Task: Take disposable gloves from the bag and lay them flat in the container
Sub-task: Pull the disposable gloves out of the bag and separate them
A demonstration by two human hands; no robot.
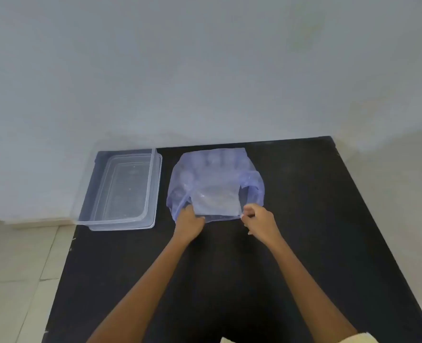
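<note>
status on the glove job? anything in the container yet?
Done: nothing visible; the clear container at the table's far left corner looks empty. In hand: the left hand and right hand both pinch the near edge of the translucent blue bag, gloves showing through it. Left: pulling gloves out and laying them flat in the container.

Black table (pixel 291 243), matte top, far edge against a pale wall. Two things lie on it, both along the far edge. Clear container (pixel 121 191) at the far-left corner, open, long side running front to back, its left wall overhanging the table's left edge; inside looks bare. Bluish see-through bag (pixel 215 169) just right of it, near but not touching, about mid-width of the far edge, lying flat and crumpled, mouth toward the near side, a paler stack visible inside. Right half and near half of the top carry nothing else.
</note>
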